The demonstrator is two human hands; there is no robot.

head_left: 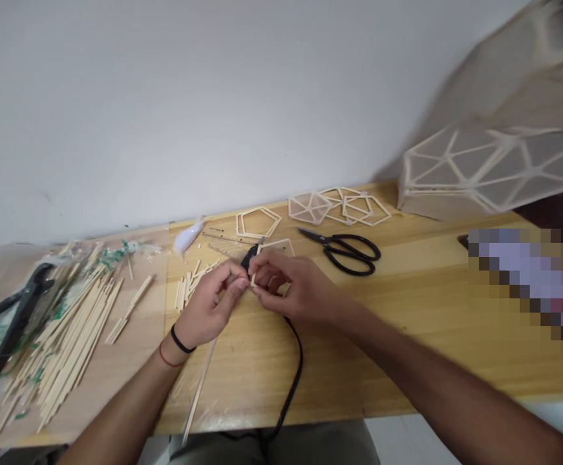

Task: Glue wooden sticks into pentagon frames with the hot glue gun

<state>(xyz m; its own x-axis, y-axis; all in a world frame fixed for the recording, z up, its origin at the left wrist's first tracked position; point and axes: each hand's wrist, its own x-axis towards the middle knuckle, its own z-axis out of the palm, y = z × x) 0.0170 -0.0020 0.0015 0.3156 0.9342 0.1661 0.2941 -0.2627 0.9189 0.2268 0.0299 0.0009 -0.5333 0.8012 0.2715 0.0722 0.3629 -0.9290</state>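
Observation:
My left hand [218, 300] and my right hand [293, 284] meet over the middle of the table, fingertips almost touching. Both are closed in a pinch. Between the right fingertips shows a short pale wooden stick [254, 281]. What the left thumb and finger pinch is too small to make out. Just behind the fingers lies a black tool [249, 256], partly hidden, perhaps a glue gun. A bent pale stick frame [281, 244] shows behind my right hand; whether it joins the held stick is hidden. Short cut sticks [184, 290] lie beside my left hand.
Black-handled scissors [351, 252] lie right of my hands. Stick pentagons [259, 223] and a covered panel [310, 208] rest near the wall. Long sticks [77, 342] and black pliers-like cutters [24, 316] lie left. A black cord [298, 368] crosses the front edge; a large panelled structure [494, 168] stands right.

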